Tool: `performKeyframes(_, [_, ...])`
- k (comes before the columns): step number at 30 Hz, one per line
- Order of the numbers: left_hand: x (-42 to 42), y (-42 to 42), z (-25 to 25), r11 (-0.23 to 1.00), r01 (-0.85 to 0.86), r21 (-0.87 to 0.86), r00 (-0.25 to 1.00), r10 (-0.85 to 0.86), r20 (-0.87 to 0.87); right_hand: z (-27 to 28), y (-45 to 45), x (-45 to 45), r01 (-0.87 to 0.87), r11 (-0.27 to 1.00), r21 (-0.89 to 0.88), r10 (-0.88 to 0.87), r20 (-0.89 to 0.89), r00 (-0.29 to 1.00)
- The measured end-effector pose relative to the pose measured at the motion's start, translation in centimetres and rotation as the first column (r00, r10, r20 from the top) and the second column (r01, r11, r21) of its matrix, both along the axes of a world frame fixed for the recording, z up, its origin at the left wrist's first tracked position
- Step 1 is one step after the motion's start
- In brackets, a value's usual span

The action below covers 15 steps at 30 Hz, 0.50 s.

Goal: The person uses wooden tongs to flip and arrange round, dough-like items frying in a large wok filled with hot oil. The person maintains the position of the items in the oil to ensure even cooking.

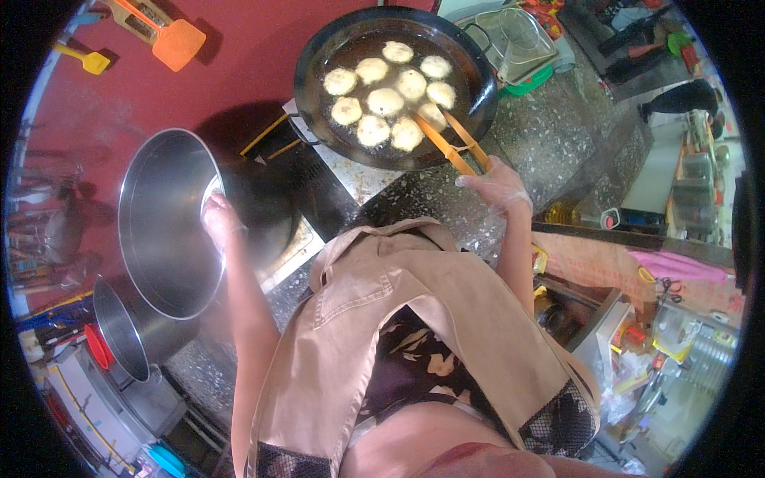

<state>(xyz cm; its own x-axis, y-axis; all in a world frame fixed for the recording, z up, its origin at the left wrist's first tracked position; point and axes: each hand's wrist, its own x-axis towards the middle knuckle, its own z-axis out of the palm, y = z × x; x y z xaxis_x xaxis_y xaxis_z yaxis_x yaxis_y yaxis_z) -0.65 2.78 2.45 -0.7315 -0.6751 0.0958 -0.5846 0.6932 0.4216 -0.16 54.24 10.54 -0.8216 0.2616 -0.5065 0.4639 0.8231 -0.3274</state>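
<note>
Several round, pale dough pieces [385,101] float in dark oil in a large black wok [478,128]. My right hand [499,185], in a thin clear plastic glove, grips bamboo tongs [445,149] over the wok's near right side. The tong tips reach a dough piece [431,117] near the rim; whether they pinch it is unclear. My left hand [221,221], also gloved, has its fingers curled at the right rim of a tall stainless steel pot [164,233]. A bright metal part beneath those fingers is mostly covered.
A second steel pot [122,334] stands nearer, at the lower left. Wire strainers [517,36] rest on a tray right of the wok, on the speckled counter [538,137]. Orange and yellow fly swatters [179,45] hang on the red wall. Scissors [669,287] hang at the right.
</note>
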Motion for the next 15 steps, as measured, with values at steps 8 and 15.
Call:
performKeyframes(8, [-0.1,-0.1,0.0,1.0,-0.005,-0.005,1.0,0.005,0.018,-0.3,0.0,0.4,0.011,1.0,0.016,-0.01,-0.054,0.999])
performKeyframes(15, [0.1,-0.2,0.1,1.0,-0.012,0.002,1.0,0.012,0.027,-0.9,-0.1,0.8,0.121,0.993,0.012,-0.116,-0.192,0.974])
